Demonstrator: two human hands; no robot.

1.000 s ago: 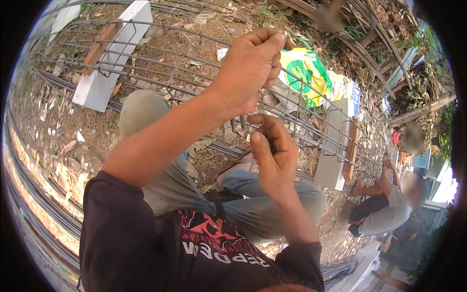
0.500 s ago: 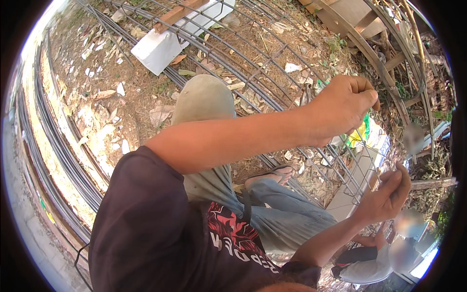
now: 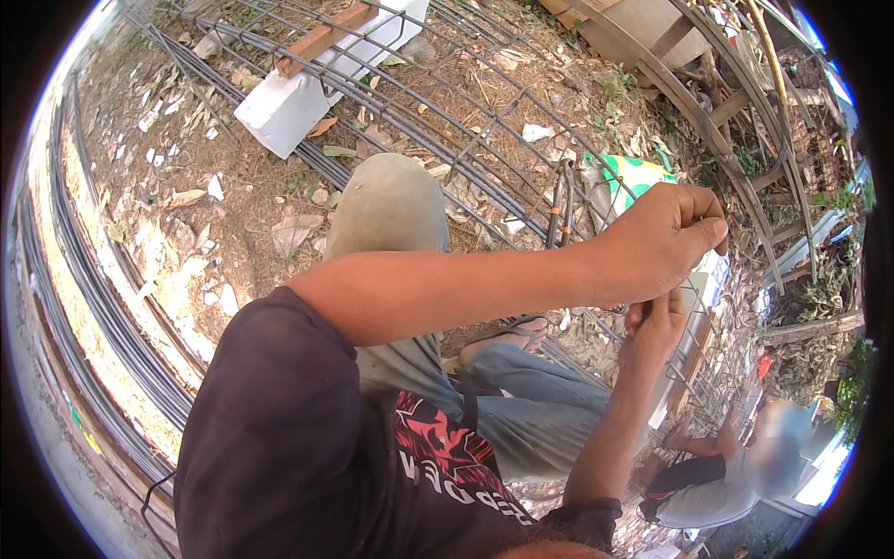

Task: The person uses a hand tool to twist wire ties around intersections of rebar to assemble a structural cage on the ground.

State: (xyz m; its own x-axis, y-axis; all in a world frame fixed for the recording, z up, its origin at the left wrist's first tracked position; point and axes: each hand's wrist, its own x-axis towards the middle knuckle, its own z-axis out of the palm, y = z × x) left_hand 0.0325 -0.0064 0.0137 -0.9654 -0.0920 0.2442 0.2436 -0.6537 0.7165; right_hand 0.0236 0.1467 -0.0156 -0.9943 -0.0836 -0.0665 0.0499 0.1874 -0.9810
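Observation:
My left hand is closed, fingers curled with the thumb against them, above the long cage of thin steel bars. Whatever it may grip is hidden. Just below it, my right hand is raised with its fingers bent together, close to the cage's wire stirrups; its fingertips are partly covered by my left hand, and anything in them is too small to make out. A tool with two dark handles and orange bands, like pincers, leans on the bars near my left forearm.
A white block with a wooden piece supports the cage's far end. Dark bars lie along the left. A green, yellow and white bag sits beyond my left hand. Another person crouches at lower right. Curved wooden frames stand at upper right.
My right hand has moved left and up, close under my left hand, its fingers now bent in. My left hand has shifted slightly. The pincer-like tool and more of the bag have come into view.

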